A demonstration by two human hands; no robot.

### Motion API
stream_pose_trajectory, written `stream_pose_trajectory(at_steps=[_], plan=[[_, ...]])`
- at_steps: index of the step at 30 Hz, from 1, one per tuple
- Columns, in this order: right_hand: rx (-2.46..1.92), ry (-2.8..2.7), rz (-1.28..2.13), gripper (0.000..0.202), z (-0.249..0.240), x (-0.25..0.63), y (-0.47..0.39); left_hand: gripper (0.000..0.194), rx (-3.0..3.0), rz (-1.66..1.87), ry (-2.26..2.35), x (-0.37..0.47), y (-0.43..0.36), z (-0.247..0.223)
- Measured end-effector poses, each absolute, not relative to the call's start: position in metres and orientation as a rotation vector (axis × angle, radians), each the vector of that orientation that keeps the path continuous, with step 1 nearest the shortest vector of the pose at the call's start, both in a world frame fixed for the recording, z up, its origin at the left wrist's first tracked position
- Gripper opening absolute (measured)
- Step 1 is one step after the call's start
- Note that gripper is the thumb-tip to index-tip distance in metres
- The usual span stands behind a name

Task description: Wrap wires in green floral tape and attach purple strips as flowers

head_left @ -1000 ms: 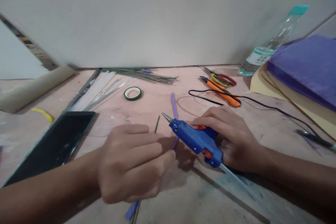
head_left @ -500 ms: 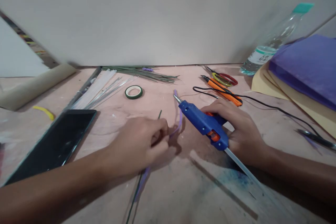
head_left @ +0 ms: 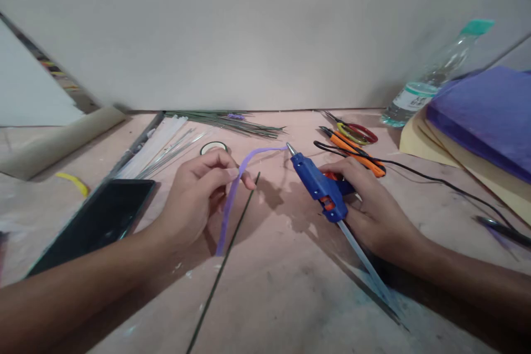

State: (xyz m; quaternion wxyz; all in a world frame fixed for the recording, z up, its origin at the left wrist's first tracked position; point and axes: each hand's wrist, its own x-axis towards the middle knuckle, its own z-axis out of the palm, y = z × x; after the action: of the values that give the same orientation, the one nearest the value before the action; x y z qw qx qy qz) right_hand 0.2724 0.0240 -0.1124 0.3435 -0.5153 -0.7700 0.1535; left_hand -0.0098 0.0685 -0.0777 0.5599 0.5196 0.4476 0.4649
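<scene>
My left hand [head_left: 207,185] pinches a narrow purple paper strip [head_left: 230,202] between thumb and fingers. One end of the strip hangs down toward the table, and the other arches right to the metal nozzle of a blue hot glue gun [head_left: 317,182]. My right hand [head_left: 369,204] is wrapped around the glue gun's handle; a clear glue stick [head_left: 365,257] sticks out of its back end. A thin dark green stem [head_left: 222,268] lies slanting on the table beside my left hand, its tip near my fingers. A roll of green tape [head_left: 213,147] is partly hidden behind that hand.
A phone [head_left: 97,221] and clear glue sticks [head_left: 151,146] lie left. Green stems [head_left: 224,121] line the back. To the right are an orange cutter [head_left: 352,150], scissors [head_left: 357,134], a black cord [head_left: 435,170], a bottle [head_left: 418,94] and purple sheets [head_left: 485,105].
My left hand has let go of the green stem, which now lies on the table, and has lifted the purple strip up and left. The glue gun has shifted slightly, its nozzle now at the strip's end.
</scene>
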Motion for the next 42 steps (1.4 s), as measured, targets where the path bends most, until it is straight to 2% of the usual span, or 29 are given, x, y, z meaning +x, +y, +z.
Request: stream_pose_trajectory(at_steps=[4, 9, 12, 16, 18, 22, 25, 28, 32, 36, 39, 42], plan=[[-1.307, -2.019, 0.413, 0.052, -0.118, 0.275, 0.028, 0.015, 1.325, 1.274, 1.038, -0.012, 0.062, -0.074], [-1.287, -2.094, 0.355, 0.056, -0.121, 0.275, 0.025, 0.019, 1.388, 1.024, 0.807, -0.013, 0.059, -0.076], [-1.238, -2.088, 0.355, 0.048, -0.114, 0.274, 0.022, 0.024, 1.438, 0.902, 0.672, -0.013, 0.058, -0.077], [-0.985, -2.139, 0.328, 0.025, -0.095, 0.269, 0.013, 0.023, 1.573, 0.853, 0.644, -0.011, 0.048, -0.075], [-0.889, -2.163, 0.561, 0.023, -0.082, 0.263, 0.006, 0.021, 1.631, 0.839, 0.624, -0.009, 0.037, -0.075], [-1.051, -1.796, 1.39, 0.031, -0.066, 0.241, -0.003, 0.02, 1.822, 0.826, 0.57, -0.003, 0.017, -0.071], [-1.07, -1.438, 1.674, 0.026, -0.066, 0.227, 0.001, 0.02, 1.986, 0.886, 0.517, 0.0, 0.009, -0.069], [-1.041, -1.294, 1.652, 0.022, -0.069, 0.222, 0.008, 0.022, 2.007, 0.908, 0.47, 0.001, 0.007, -0.069], [-1.05, -1.282, 1.634, 0.023, -0.067, 0.222, 0.007, 0.024, 1.67, 0.89, 0.506, 0.001, 0.004, -0.075], [-1.022, -1.318, 1.663, 0.019, -0.062, 0.222, 0.0, 0.014, 1.398, 0.691, 0.634, -0.001, 0.006, -0.079], [-0.975, -1.332, 1.653, 0.014, -0.062, 0.221, 0.0, 0.019, 1.364, 0.589, 0.671, -0.002, 0.01, -0.079], [-0.976, -1.369, 1.628, 0.018, -0.063, 0.22, 0.001, 0.019, 1.319, 0.563, 0.645, -0.001, 0.012, -0.078]])
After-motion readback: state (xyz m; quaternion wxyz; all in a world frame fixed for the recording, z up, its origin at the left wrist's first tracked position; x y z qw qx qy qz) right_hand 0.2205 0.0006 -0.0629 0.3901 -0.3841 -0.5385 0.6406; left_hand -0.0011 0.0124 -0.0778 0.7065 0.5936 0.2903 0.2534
